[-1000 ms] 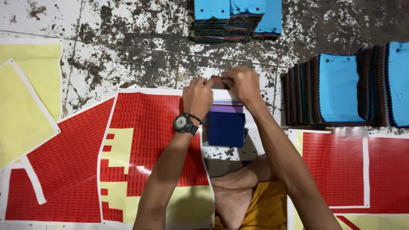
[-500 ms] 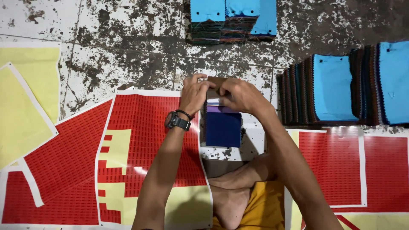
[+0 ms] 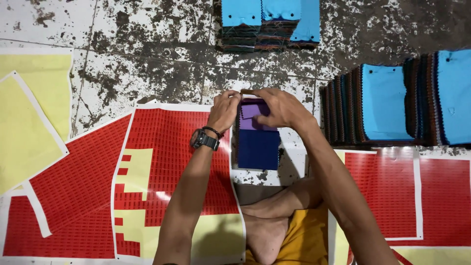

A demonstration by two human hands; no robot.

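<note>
A small stack of fabric swatches point(image 3: 258, 147), dark blue at the near end and purple at the far end, lies on the floor in front of me. My left hand point(image 3: 224, 111), with a black watch on the wrist, grips the stack's far left corner. My right hand point(image 3: 278, 107) covers the far right corner, fingers curled over the purple swatches. Both hands meet at the top edge of the stack.
A red and yellow sticker sheet point(image 3: 162, 167) lies left of the stack, another red sheet point(image 3: 422, 196) to the right. Rows of swatch stacks topped with light blue point(image 3: 387, 103) stand at right, one more stack point(image 3: 267, 22) at the far side. Yellow sheets point(image 3: 29, 118) lie far left. My bare foot point(image 3: 265, 230) is below.
Both hands have stayed on the far end of the swatch stack, working at its top edge; the stack has shifted only slightly.
</note>
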